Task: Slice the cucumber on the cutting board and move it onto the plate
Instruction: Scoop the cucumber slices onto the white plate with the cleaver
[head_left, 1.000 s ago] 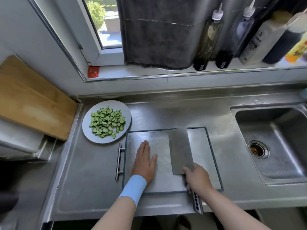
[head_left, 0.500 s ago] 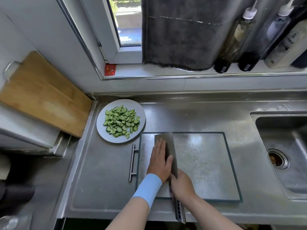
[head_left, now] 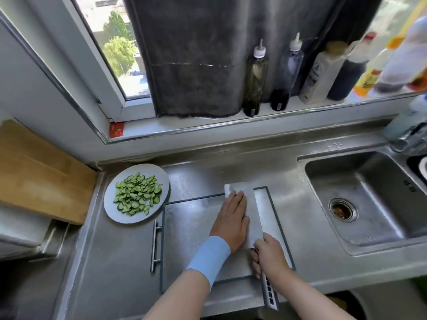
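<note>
Gripping cleaver (head_left: 253,213), right hand (head_left: 270,257), bottle labels (head_left: 315,75) blurred

Steel counter (head_left: 111,262) in front of me, with a sink (head_left: 381,181) set into it at right and a drain (head_left: 343,210) in its floor. Window (head_left: 111,42) up left: bright daylight, trees outside. Dark cloth (head_left: 196,54) hangs down to the sill (head_left: 184,127). Row of bottles (head_left: 255,77) along the sill at right. Wooden board (head_left: 39,176) far left, below a pale wall (head_left: 34,84).

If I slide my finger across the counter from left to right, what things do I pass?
Wooden board → plate of cucumber slices → metal cutting board, with the cleaver on it → sink.
</note>
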The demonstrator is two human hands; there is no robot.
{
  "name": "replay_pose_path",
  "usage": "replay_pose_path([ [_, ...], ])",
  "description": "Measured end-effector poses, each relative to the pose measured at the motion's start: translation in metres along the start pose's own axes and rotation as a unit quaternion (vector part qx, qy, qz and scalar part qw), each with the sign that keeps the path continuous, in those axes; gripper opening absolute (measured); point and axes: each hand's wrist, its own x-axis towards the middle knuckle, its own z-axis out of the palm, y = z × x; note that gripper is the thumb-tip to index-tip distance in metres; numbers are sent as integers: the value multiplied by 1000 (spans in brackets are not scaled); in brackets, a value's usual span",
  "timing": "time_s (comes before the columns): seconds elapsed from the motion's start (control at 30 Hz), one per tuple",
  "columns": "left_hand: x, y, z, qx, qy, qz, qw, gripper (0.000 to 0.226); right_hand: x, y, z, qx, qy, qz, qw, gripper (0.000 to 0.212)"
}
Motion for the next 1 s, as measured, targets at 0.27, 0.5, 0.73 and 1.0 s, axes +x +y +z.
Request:
replay_pose_path([
  [0.27, 48, 124, 54, -64, -70, 160, 982, 55, -42, 13, -112, 95, 170, -13, 981, 19],
  [0.5, 45, 235, 125, -125, -146, 319, 928, 55, -103, 62, -188, 188, 336, 17, 923, 21],
  [0.73, 4, 327, 193, -185, -242, 291, 907, 31, -166, 120, -251, 171, 434, 73, 882, 19],
  [1.0, -1, 348, 244, -115, -328, 255, 902, 29, -174, 160, -295, 65, 451, 151, 878, 13],
])
